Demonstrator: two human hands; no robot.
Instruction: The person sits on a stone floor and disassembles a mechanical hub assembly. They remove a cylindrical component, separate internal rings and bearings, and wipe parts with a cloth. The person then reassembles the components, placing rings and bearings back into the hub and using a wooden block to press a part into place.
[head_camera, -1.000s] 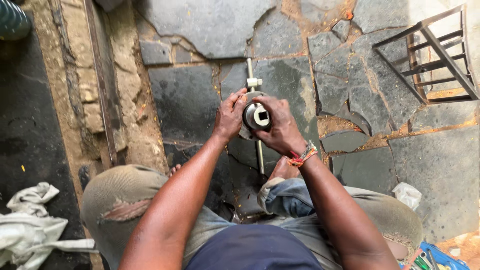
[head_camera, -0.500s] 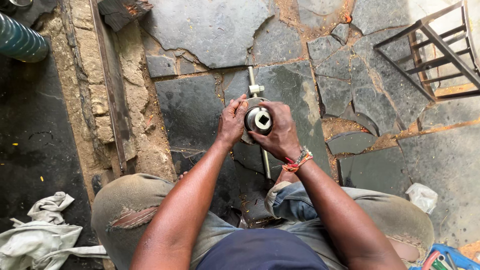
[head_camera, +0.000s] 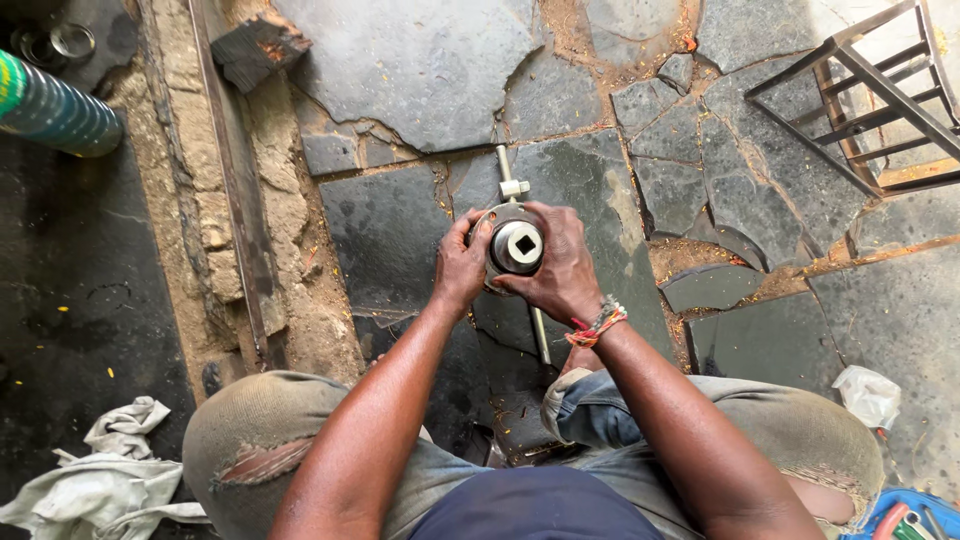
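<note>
View has shifted slightly; both hands, left hand (head_camera: 462, 265) and right hand (head_camera: 560, 270), stay clenched around the metal socket (head_camera: 517, 246).

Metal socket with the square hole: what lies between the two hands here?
In the head view, the round metal socket sits between the left hand and the right hand, gripped from both sides, above a thin metal rod on the stone floor.

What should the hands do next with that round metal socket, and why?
Probably keep both hands steady on the socket: the left hand and right hand grip its sides, its square hole faces up, and the metal bar lies below.
</note>
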